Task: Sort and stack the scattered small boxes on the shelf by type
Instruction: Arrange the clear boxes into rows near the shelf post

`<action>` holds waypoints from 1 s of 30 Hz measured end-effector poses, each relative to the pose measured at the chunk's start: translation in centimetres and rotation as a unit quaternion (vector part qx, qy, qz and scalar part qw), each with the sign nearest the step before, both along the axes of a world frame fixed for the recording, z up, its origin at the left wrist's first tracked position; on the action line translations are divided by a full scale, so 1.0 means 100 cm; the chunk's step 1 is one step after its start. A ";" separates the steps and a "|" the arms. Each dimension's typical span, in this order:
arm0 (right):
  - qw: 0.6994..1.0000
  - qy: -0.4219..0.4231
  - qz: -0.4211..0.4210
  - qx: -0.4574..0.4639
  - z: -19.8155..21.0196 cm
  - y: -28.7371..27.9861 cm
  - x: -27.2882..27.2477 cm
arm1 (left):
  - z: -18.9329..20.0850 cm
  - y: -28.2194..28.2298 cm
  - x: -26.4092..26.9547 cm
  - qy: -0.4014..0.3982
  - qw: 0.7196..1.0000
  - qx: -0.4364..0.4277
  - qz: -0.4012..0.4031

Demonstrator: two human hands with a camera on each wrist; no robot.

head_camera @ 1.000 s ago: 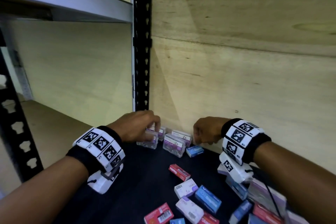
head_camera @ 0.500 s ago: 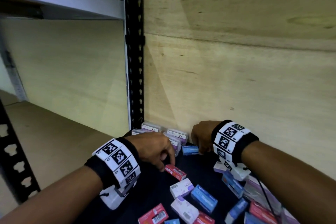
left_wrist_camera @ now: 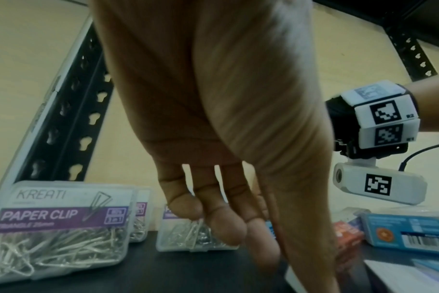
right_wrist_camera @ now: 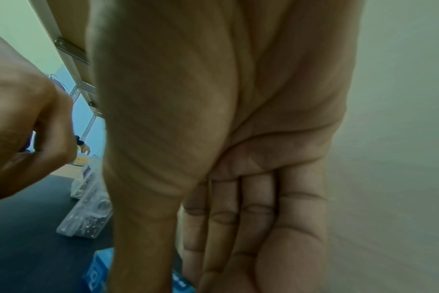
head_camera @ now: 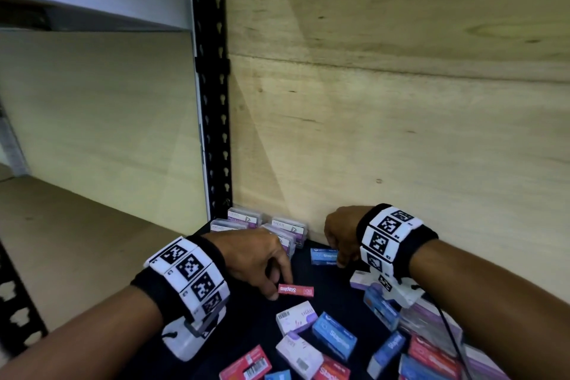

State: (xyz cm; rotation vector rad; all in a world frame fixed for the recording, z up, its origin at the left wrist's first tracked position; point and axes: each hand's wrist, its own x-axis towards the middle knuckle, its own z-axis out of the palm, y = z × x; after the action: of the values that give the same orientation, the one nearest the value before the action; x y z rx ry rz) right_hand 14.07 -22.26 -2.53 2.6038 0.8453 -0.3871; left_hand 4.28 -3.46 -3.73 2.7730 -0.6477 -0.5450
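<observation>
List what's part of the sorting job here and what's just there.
In the job: left hand pinching red staples box; right hand on blue staples box; paper clip boxes grouped at back; scattered boxes.
Just there: black upright; plywood back panel.

Both hands reach forward, palms down: left hand [head_camera: 256,259] fingers curled, right hand [head_camera: 340,236] fingers bent downward

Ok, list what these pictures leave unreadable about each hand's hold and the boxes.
- Left hand on the small red staples box: head view shows fingertips at its left end; the left wrist view hides the contact behind the palm.
- Right hand on the small blue staples box: the grip is hidden by the hand itself in both views.
- Clear plastic paper clip boxes: the left hand covers the front ones.
- Boxes at bottom right: cut off by the edge.
</observation>
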 end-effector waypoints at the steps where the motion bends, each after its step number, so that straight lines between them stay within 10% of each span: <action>1: 1.000 -0.002 -0.001 0.004 0.000 -0.003 0.000 | 0.000 -0.001 -0.001 0.012 1.000 -0.005 0.005; 30: 0.998 0.017 -0.047 -0.022 0.014 -0.069 -0.022 | 0.000 -0.051 0.023 0.060 0.998 -0.016 0.028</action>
State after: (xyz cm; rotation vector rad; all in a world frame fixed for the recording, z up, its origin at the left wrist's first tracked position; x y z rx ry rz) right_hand 11.90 -29.13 -1.13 2.6092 0.7181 -0.4733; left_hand 6.60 -8.53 -3.77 2.6941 -0.5460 -0.6772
